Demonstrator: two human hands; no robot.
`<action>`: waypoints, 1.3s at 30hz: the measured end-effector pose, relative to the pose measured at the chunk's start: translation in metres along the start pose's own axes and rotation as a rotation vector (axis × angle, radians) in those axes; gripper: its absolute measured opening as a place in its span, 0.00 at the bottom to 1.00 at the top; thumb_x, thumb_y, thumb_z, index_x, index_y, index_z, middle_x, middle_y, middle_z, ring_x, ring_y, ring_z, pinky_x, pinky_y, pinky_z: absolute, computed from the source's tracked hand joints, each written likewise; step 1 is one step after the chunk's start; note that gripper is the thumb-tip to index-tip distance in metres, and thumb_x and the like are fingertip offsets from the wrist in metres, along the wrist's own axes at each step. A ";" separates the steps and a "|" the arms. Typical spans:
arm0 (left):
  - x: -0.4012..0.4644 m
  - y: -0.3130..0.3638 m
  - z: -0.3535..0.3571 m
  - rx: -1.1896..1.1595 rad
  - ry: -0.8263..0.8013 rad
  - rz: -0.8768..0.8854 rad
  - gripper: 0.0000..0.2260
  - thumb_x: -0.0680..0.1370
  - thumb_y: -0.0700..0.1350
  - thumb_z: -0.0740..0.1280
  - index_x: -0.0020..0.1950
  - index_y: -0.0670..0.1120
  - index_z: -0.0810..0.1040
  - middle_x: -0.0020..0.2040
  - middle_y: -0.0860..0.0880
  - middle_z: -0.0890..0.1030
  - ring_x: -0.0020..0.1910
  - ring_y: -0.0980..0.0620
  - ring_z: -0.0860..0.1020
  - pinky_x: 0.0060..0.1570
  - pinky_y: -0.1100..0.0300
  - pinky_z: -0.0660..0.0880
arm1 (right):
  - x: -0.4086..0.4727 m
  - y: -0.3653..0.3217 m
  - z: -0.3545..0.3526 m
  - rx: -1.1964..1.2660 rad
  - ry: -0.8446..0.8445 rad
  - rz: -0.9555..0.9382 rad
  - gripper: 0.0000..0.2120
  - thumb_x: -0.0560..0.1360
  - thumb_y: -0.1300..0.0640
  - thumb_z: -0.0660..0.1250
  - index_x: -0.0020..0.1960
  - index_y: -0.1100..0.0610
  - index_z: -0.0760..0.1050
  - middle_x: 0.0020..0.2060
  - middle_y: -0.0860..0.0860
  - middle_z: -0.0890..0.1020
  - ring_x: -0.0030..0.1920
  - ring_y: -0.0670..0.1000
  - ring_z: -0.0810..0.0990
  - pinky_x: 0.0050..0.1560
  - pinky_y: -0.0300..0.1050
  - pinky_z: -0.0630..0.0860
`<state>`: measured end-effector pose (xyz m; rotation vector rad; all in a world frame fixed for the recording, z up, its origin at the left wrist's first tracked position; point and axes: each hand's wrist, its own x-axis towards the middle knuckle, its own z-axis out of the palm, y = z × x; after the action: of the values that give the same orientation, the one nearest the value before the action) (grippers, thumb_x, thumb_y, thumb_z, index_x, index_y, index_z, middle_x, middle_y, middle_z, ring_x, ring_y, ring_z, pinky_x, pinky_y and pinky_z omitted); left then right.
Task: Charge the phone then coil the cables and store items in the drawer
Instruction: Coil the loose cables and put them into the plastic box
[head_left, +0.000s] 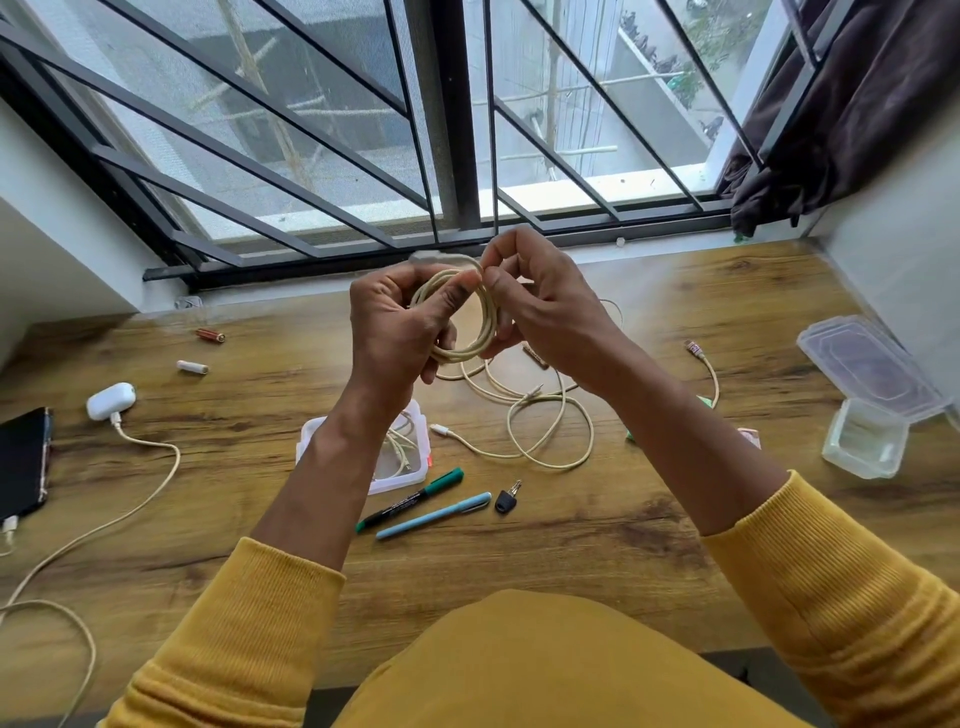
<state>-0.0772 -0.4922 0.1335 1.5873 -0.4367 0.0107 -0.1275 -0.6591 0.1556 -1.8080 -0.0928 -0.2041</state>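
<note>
Here, a person's left hand (397, 322) grips a coiled cream cable (462, 312) above a wooden desk (649, 519), the right hand (540, 312) pinching its top; beneath them loose cable (550, 431) sprawls, a barred window (415, 130) beyond

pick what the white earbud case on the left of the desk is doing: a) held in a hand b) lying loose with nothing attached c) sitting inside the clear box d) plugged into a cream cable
d: the earbud case has a cream cable plugged into its end, trailing across the desk.
</note>
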 end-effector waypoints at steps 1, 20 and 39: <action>0.001 0.000 -0.001 -0.010 -0.001 -0.003 0.10 0.79 0.44 0.76 0.51 0.37 0.83 0.29 0.48 0.78 0.20 0.51 0.73 0.16 0.63 0.65 | 0.000 0.000 0.001 0.005 -0.002 -0.008 0.03 0.86 0.61 0.63 0.58 0.62 0.72 0.43 0.56 0.74 0.33 0.50 0.81 0.37 0.57 0.86; 0.005 0.000 -0.008 0.043 -0.144 0.040 0.08 0.85 0.42 0.68 0.47 0.46 0.73 0.28 0.46 0.73 0.23 0.35 0.71 0.17 0.63 0.65 | 0.000 0.007 -0.018 0.104 -0.105 0.051 0.09 0.78 0.65 0.74 0.55 0.63 0.75 0.44 0.61 0.80 0.37 0.45 0.78 0.34 0.33 0.73; 0.006 -0.007 -0.008 0.090 0.065 0.016 0.09 0.85 0.46 0.68 0.48 0.47 0.73 0.26 0.49 0.73 0.19 0.47 0.68 0.17 0.63 0.64 | 0.010 0.003 -0.015 0.006 -0.033 0.174 0.10 0.80 0.67 0.72 0.61 0.63 0.80 0.45 0.63 0.86 0.43 0.60 0.88 0.44 0.55 0.87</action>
<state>-0.0675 -0.4859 0.1294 1.6667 -0.4027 0.0950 -0.1183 -0.6748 0.1580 -1.8035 0.0403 -0.0503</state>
